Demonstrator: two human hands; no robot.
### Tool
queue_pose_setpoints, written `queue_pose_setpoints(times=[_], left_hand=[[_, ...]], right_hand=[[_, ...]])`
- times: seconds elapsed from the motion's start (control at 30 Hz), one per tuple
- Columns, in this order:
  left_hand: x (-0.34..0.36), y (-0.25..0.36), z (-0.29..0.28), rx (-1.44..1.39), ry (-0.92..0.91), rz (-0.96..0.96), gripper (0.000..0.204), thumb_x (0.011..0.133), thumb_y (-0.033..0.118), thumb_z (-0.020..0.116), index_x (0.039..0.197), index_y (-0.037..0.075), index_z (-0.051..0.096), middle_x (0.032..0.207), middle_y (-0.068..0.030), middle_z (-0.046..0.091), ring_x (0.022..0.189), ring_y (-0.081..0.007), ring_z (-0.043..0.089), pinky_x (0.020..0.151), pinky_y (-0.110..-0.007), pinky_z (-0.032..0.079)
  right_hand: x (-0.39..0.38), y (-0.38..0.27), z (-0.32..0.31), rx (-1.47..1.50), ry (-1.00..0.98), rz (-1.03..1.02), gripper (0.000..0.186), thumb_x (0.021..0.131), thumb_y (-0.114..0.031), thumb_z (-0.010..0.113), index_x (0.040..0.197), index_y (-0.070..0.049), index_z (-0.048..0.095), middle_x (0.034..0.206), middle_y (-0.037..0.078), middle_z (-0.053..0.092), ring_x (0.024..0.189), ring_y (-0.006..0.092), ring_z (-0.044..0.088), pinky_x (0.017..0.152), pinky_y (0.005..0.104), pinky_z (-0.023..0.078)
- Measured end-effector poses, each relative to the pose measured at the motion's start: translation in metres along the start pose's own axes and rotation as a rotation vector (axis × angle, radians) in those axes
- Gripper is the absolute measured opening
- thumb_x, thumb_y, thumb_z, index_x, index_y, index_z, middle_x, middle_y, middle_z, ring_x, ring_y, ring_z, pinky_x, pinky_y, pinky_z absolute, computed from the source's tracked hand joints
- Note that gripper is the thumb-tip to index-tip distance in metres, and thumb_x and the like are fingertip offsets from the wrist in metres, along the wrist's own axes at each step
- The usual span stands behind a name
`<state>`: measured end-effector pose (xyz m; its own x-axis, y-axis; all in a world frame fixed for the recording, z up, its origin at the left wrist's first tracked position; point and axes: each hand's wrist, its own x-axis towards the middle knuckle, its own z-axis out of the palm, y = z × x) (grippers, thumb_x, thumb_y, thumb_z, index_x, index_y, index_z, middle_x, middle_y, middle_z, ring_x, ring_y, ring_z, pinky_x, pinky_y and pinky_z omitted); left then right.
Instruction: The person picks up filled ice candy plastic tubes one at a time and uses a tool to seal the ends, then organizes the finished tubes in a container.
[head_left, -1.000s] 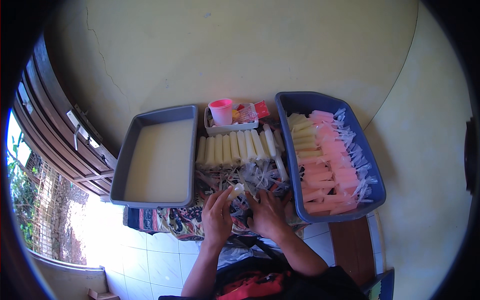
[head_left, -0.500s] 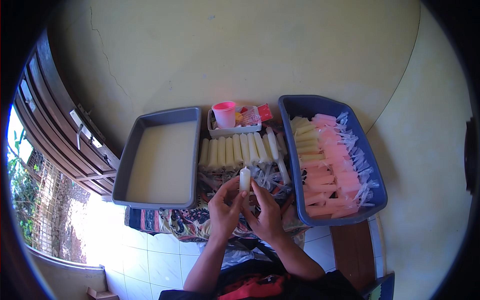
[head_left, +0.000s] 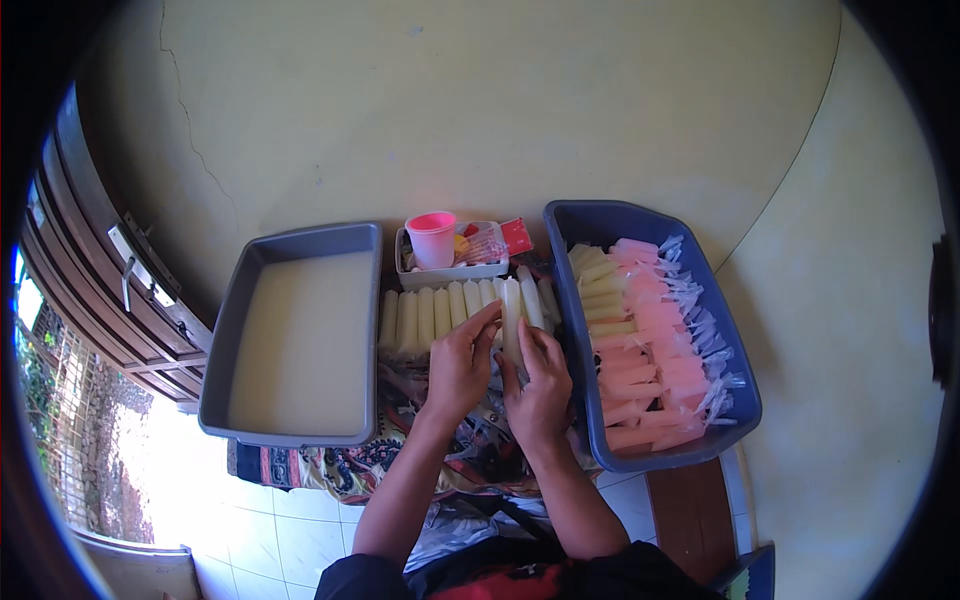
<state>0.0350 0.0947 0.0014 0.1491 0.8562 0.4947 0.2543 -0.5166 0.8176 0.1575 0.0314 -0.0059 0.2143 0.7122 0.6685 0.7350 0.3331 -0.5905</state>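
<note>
My right grip [head_left: 541, 388] clasps a pale tube [head_left: 512, 318]; my left grip [head_left: 461, 370] sits half-curled alongside, hold unclear. Filled row [head_left: 442, 314] lies beyond; milky liquid [head_left: 303, 340] remains unpacked.

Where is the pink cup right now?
In the head view, the pink cup is slightly left of centre, in the left part of the small white tray, just beyond the row of pale tubes.

A brown door [head_left: 82, 262] with a metal handle [head_left: 127, 284] stands left of a cracked wall [head_left: 460, 110].
</note>
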Motion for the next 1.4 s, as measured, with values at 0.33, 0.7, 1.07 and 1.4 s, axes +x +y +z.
queue_pose_setpoints(times=[0.33,0.7,1.07,1.4], left_hand=[[0.021,-0.045,0.036,0.307,-0.179,0.202,0.066,0.087,-0.008,0.059,0.152,-0.001,0.061,0.151,-0.0247,0.065,0.149,-0.0446,0.054,0.126,-0.056,0.040],[0.021,-0.062,0.046,0.460,-0.175,0.227,0.046,0.098,0.010,0.063,0.143,0.000,0.068,0.155,-0.0225,0.064,0.153,-0.0446,0.050,0.130,-0.059,0.033],[0.019,-0.064,0.044,0.457,-0.171,0.231,0.050,0.096,0.016,0.068,0.143,0.001,0.068,0.157,-0.0248,0.062,0.154,-0.0440,0.049,0.130,-0.057,0.032],[0.011,-0.056,0.035,0.464,-0.178,0.215,0.052,0.093,0.003,0.063,0.144,0.001,0.068,0.156,-0.0234,0.062,0.155,-0.0445,0.047,0.131,-0.058,0.033]], right_hand=[[0.022,0.062,0.028,-0.199,-0.019,0.065,0.052,0.097,-0.002,0.076,0.149,0.001,0.066,0.130,0.026,0.067,0.108,0.0415,0.072,0.093,0.0472,0.059],[0.022,0.070,0.040,-0.336,-0.084,0.019,0.042,0.099,-0.006,0.071,0.140,-0.002,0.073,0.135,0.017,0.071,0.122,0.0386,0.065,0.108,0.0471,0.051],[0.019,0.062,0.036,-0.282,-0.146,-0.016,0.041,0.102,-0.004,0.061,0.141,0.009,0.068,0.143,0.025,0.067,0.136,0.0450,0.061,0.117,0.0530,0.048],[-0.002,0.059,0.028,-0.280,-0.253,0.005,0.062,0.099,-0.004,0.063,0.158,0.010,0.050,0.164,0.032,0.048,0.156,0.0511,0.041,0.129,0.0575,0.035]])
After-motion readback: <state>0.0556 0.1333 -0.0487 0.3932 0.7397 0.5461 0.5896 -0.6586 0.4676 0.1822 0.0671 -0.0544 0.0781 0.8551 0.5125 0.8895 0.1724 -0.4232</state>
